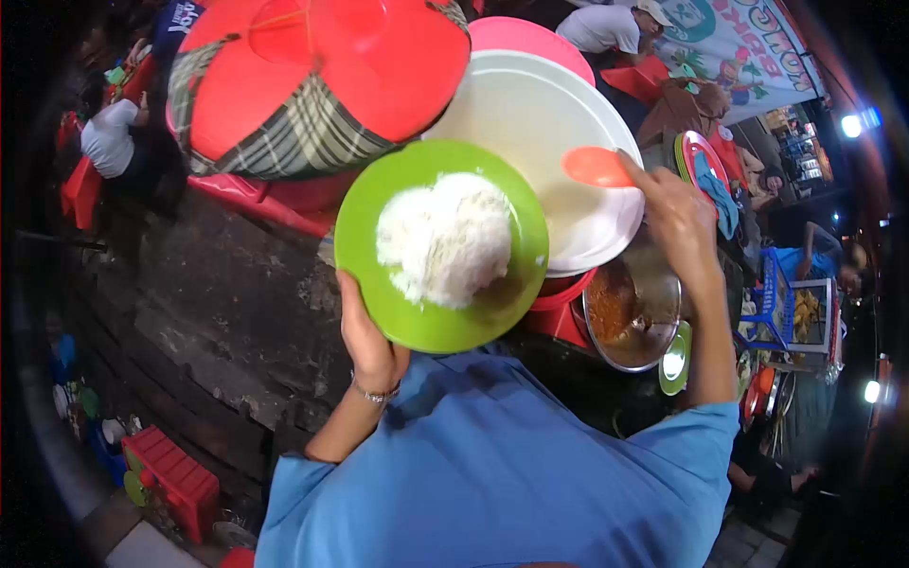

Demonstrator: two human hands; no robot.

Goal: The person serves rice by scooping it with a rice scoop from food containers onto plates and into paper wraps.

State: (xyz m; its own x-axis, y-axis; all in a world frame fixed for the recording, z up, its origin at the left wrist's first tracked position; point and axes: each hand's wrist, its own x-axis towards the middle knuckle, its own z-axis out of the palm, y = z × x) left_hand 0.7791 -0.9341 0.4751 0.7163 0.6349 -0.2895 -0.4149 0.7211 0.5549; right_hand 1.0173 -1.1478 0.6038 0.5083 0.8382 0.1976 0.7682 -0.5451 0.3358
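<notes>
My left hand (369, 331) grips the near left rim of a green plate (365, 237), its thumb along the edge. A mound of white rice (450, 241) sits on the plate. In my right hand (677, 213) is an orange spoon (597, 167), its broad scoop pointing left over a large white tub (544, 71). The tub holds something pale and cloudy; I cannot make out what. The plate overlaps the tub's near left side. Just below the tub stands a metal bowl (653, 341) with reddish-brown sauce.
A big red lid (379, 76) tied with checked cloth (317, 128) is at upper left. A second green plate (675, 364) lies beside the metal bowl. Stacked plates with a blue cloth (715, 194) stand at right. Seated people (606, 30) and a banner (743, 57) are beyond.
</notes>
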